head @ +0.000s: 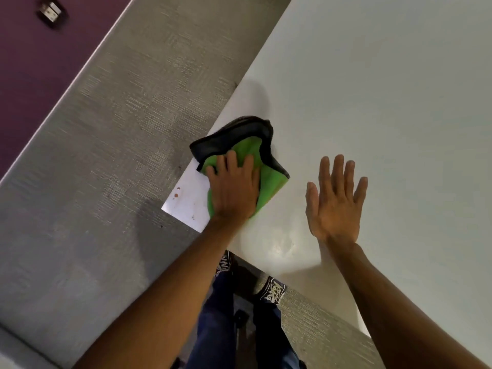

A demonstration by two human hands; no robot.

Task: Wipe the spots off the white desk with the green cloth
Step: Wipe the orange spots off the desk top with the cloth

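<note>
i am pressing my left hand [233,187] flat on the green cloth [269,182] near the table [372,102] corner, fingers gripping its folds. the brown spots [177,193] are lying just to the left of that hand, toward the corner edge. my right hand [335,201] is hovering spread and empty, farther from them.

I count one green cloth [269,182], one white table [386,102], my two hands, two shoes, and three brown spots [176,193].

grey carpet [111,145], purple wall [40,62] with a blurred socket [51,12]
</note>
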